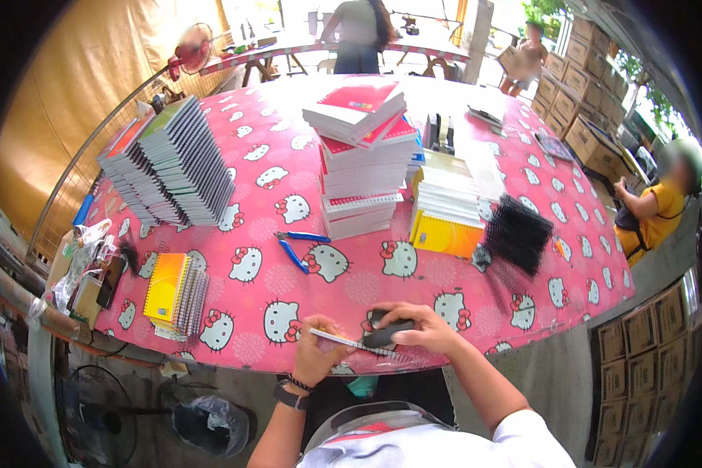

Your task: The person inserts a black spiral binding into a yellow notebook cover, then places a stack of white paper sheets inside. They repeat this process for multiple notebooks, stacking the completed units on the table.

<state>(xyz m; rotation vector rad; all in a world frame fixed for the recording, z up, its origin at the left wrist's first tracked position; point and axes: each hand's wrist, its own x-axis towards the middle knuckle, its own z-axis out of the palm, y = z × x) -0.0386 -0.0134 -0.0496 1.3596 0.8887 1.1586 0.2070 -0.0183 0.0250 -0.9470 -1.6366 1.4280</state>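
– Pink tablecloth, near edge: what's being held there?

– Notebook, over that edge, pinched between the thumb and fingers of the left hand. Black tool is gripped in the curled right hand. Probably steadied at one end so the coil can be reached.

– Pointed which way?

– Seen edge-on, long axis left to right, right end dipped bodyward. Beyond, pliers lie spread; tall stack is set back, presumably for elbow room.
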